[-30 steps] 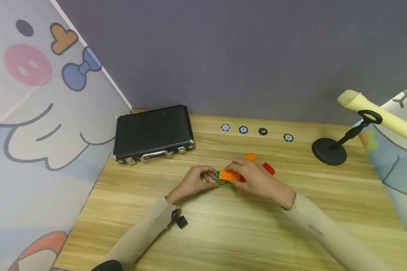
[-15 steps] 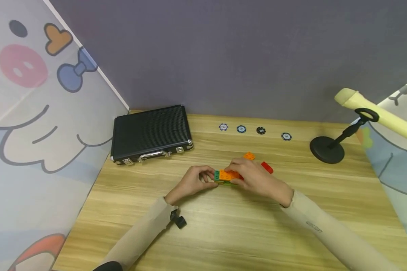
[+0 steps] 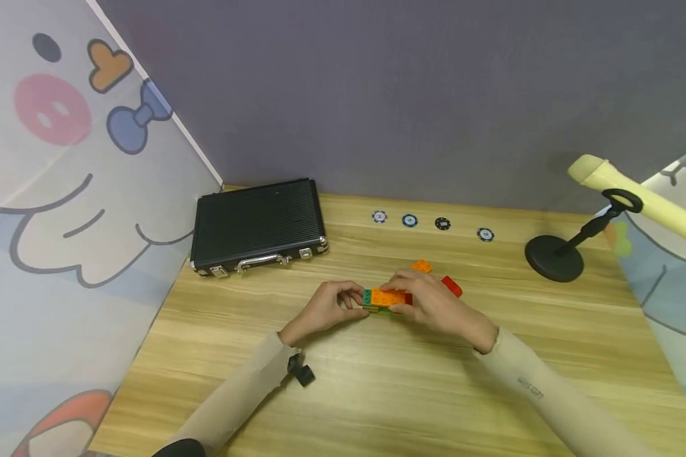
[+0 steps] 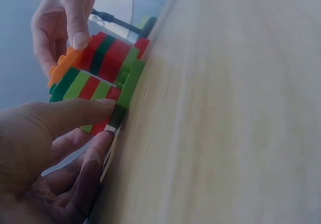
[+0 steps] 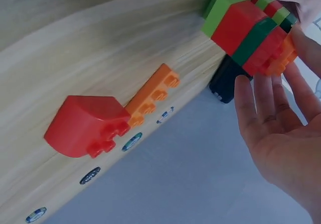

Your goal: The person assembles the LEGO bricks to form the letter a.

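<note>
A small stack of red, green and orange bricks (image 3: 384,299) sits on the wooden table (image 3: 411,393) between both hands. My left hand (image 3: 359,299) pinches its left end; in the left wrist view the thumb (image 4: 75,111) lies across the striped side of the stack (image 4: 103,66). My right hand (image 3: 399,297) holds the right end, thumb in front and fingers behind the orange top brick. In the right wrist view the stack (image 5: 248,28) is ahead of the fingers (image 5: 263,111).
A loose orange brick (image 3: 422,266) and a loose red brick (image 3: 453,285) lie just behind the right hand. A black case (image 3: 260,222) is at the back left. Several poker chips (image 3: 410,220) line the back edge. A black stand (image 3: 553,257) holds a yellow tube (image 3: 640,198).
The orange top brick has settled slightly lower onto the stack. Both hands keep their hold and have barely moved.
</note>
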### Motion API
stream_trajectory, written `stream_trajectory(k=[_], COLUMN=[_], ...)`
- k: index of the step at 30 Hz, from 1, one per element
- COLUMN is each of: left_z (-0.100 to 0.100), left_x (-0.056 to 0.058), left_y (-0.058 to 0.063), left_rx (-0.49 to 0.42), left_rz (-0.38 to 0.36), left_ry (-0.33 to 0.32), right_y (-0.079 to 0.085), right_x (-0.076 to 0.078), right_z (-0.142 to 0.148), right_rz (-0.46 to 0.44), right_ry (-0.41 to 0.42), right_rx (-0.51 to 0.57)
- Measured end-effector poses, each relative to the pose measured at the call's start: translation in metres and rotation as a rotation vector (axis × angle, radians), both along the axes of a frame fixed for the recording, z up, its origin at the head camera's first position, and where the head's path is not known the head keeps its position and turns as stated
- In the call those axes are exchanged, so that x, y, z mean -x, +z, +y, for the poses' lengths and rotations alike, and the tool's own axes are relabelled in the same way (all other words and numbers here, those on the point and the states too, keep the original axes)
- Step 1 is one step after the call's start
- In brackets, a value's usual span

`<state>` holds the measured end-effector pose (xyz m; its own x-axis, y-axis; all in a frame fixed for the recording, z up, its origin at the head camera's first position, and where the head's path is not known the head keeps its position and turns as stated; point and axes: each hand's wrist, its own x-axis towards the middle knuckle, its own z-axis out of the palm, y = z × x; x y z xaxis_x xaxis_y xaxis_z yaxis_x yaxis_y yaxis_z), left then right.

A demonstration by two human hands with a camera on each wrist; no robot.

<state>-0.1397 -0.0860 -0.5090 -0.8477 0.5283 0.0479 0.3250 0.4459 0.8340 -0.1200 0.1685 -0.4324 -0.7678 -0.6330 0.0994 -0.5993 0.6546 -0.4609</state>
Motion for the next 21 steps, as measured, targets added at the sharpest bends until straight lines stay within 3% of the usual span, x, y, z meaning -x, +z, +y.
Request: stream_trajectory(k=[8, 14, 21], left_z=[0.001, 0.001, 0.001], left_x=[0.0, -0.003, -0.002], left_y=[0.001, 0.002, 0.001], left_rx=[0.003, 0.007, -0.003], left_rz=[-0.012, -0.017, -0.012], left_ry=[0.005, 0.016, 0.019], right_y=[0.004, 0.009, -0.003], right_x=[0.004, 0.041, 0.07], right_z=[0.012, 0.043, 0.058], right_rz=[-0.125, -0.139, -0.152], right_ry=[-0.005, -0.034, -0.007], right_rx=[0.049, 0.112, 0.012])
